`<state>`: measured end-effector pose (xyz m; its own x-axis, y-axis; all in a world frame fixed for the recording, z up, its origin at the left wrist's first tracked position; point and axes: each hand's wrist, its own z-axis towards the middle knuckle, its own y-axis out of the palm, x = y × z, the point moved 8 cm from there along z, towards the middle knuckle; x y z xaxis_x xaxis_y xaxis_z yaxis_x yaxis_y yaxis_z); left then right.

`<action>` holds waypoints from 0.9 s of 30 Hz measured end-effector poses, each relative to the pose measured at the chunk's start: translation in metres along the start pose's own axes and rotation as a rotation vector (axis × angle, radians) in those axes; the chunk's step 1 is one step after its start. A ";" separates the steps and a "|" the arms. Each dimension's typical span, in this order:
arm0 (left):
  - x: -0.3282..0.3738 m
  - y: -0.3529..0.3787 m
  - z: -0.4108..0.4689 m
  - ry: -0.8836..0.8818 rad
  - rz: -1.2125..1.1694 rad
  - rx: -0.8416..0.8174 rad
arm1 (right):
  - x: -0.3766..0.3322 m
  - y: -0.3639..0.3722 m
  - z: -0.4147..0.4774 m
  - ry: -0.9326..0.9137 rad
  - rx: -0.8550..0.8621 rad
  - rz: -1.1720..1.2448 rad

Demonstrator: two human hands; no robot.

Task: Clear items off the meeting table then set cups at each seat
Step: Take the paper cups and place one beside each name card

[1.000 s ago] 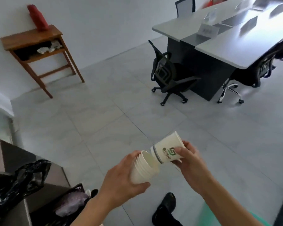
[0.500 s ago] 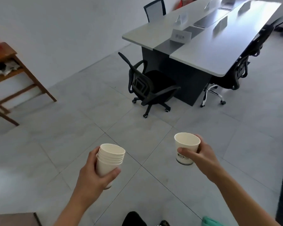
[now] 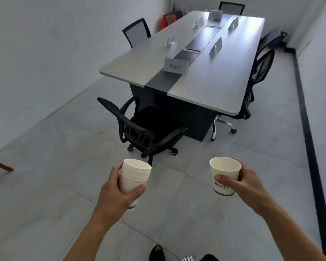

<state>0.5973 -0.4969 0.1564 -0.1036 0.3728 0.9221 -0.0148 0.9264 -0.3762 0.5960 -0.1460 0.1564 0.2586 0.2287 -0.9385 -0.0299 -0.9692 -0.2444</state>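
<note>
My left hand (image 3: 119,193) grips a stack of several white paper cups (image 3: 135,176), held upright at lower centre. A single white paper cup (image 3: 224,174) with a dark printed logo is upright in my right hand (image 3: 247,183), which curls round it at lower right. Both hands hover over the tiled floor, well short of the long grey meeting table (image 3: 211,80) ahead. Several name placards (image 3: 175,65) stand along the table's dark centre strip. No cups stand on the table.
A black mesh office chair (image 3: 145,129) is pulled out at the table's near end, between me and the table. More chairs (image 3: 260,72) line the right side, one (image 3: 136,32) the left, one at the far end. A wooden leg (image 3: 0,164) pokes in at left.
My right hand pulled one cup off the stack and turned it upright. The view swung from the bin and wooden shelf toward the table, which is now closer.
</note>
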 end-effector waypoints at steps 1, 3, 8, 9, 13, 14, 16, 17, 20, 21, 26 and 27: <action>0.009 0.005 0.022 0.015 0.009 -0.031 | -0.002 -0.003 0.012 0.004 0.019 0.005; 0.020 0.015 0.063 0.030 0.015 -0.069 | -0.002 -0.012 0.036 0.018 0.056 0.011; 0.029 0.050 0.151 0.018 -0.008 -0.131 | 0.000 -0.036 0.111 0.064 0.069 0.005; 0.031 0.059 0.170 0.018 -0.007 -0.144 | 0.000 -0.043 0.131 0.067 0.066 -0.002; 0.052 0.091 0.251 0.021 -0.007 -0.160 | -0.003 -0.074 0.223 0.076 0.073 0.005; 0.060 0.097 0.271 0.017 -0.005 -0.151 | -0.007 -0.081 0.247 0.079 0.062 0.003; 0.081 0.107 0.311 0.020 0.000 -0.131 | -0.022 -0.092 0.293 0.073 0.043 -0.011; 0.092 0.112 0.331 0.029 0.000 -0.124 | -0.031 -0.096 0.316 0.066 0.034 -0.012; 0.108 0.128 0.381 0.039 0.007 -0.120 | -0.055 -0.103 0.383 0.038 -0.016 -0.027; 0.108 0.131 0.393 0.021 -0.003 -0.113 | -0.060 -0.102 0.400 0.038 -0.027 -0.042; 0.101 0.138 0.458 -0.031 0.013 -0.097 | -0.076 -0.101 0.481 0.048 -0.056 -0.073; 0.099 0.138 0.476 -0.042 0.006 -0.097 | -0.076 -0.101 0.498 0.058 -0.059 -0.081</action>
<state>0.1121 -0.3574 0.1523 -0.1455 0.3774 0.9145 0.0820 0.9258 -0.3690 0.0988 -0.0198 0.1315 0.3136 0.3025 -0.9001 0.0501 -0.9518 -0.3024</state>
